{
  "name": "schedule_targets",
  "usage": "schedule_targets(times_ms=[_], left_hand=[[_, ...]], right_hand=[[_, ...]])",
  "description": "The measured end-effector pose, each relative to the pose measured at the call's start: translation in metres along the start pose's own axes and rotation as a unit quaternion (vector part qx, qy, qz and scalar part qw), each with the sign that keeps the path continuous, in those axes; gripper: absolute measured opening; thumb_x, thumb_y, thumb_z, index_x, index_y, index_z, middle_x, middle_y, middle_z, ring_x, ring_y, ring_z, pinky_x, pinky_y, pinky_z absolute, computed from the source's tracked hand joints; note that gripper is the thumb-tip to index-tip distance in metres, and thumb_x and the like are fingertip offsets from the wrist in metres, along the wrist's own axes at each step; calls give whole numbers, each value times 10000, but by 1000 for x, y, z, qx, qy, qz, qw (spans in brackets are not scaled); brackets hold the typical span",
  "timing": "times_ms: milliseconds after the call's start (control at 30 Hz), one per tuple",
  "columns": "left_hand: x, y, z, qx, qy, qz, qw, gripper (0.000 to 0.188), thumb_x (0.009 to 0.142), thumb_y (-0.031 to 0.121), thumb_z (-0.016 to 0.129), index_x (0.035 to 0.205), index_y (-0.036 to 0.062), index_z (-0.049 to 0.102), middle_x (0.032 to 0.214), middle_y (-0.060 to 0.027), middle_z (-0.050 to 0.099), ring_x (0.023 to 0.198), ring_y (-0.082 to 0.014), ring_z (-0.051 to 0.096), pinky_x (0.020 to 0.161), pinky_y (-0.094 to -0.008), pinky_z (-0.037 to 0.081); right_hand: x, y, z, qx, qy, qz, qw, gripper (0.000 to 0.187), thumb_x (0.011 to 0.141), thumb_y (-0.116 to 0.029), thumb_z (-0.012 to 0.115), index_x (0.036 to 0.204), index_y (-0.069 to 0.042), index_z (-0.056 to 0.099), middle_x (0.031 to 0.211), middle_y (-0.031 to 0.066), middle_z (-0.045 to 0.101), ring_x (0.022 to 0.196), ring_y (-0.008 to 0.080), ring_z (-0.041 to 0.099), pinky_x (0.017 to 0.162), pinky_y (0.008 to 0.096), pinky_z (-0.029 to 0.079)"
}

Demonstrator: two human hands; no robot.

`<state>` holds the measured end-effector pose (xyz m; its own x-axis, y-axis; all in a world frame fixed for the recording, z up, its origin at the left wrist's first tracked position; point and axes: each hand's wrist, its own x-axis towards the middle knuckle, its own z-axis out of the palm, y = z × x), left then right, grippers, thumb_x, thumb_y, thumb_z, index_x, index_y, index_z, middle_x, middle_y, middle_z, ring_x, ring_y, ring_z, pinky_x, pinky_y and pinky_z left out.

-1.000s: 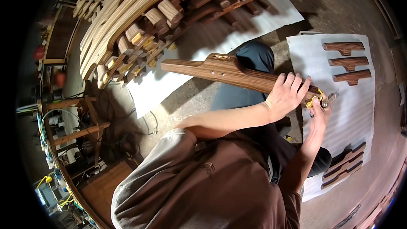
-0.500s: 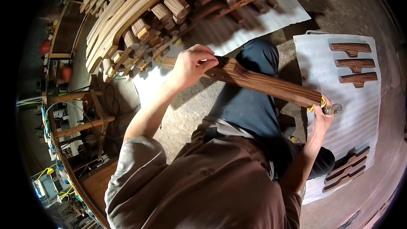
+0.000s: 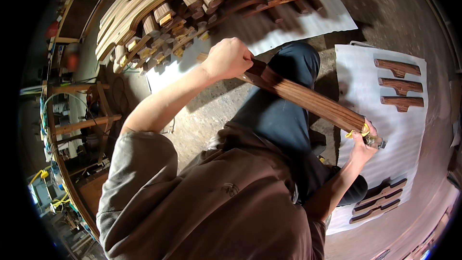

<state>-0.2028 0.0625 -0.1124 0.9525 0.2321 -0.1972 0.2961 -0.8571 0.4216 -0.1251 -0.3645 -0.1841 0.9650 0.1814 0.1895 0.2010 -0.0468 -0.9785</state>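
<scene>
A long dark-brown wooden piece (image 3: 308,98) with visible grain lies slantwise in front of me, above my bent leg. My left hand (image 3: 228,58) is closed round its far-left end and hides part of it. My right hand (image 3: 364,145) grips the other end, lower and to the right. Beside the right fingers sit a yellow strip (image 3: 353,134) of soft-looking material and a small shiny grey object (image 3: 377,141) whose kind I cannot make out.
A big stack of wooden parts (image 3: 144,12), pale and dark, rises at the far left. On the right, a white sheet (image 3: 380,130) bears several T-shaped dark pieces (image 3: 400,84) and wavy dark pieces (image 3: 380,202). A wooden frame (image 3: 86,124) and cables stand left.
My left hand has turned over the end of the wooden piece, its back now upward, and the elbow has swung outward. The piece has rolled and tilts more steeply, its right end lower.
</scene>
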Motion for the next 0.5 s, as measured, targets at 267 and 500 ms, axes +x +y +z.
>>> schedule_targets(times_ms=[267, 500], left_hand=[[7, -5, -7, -36, -39, 44, 998, 173, 782, 91, 640, 879, -15, 736, 927, -125, 740, 790, -258, 705, 758, -360, 550], [1, -33, -37, -583, -13, -163, 796, 293, 953, 62, 550, 1206, -84, 545, 1140, -189, 644, 1084, -288, 637, 863, -365, 545]], right_hand=[[-8, -3, 2, 26, -7, 4, 1000, 447, 763, 38, 775, 1178, 97, 619, 1034, 124, 658, 926, 191, 630, 885, 325, 510], [-16, 9, 0, 47, -5, 22, 999, 458, 785, -40, 789, 1189, 82, 611, 1087, 126, 669, 969, 199, 636, 930, 350, 507]])
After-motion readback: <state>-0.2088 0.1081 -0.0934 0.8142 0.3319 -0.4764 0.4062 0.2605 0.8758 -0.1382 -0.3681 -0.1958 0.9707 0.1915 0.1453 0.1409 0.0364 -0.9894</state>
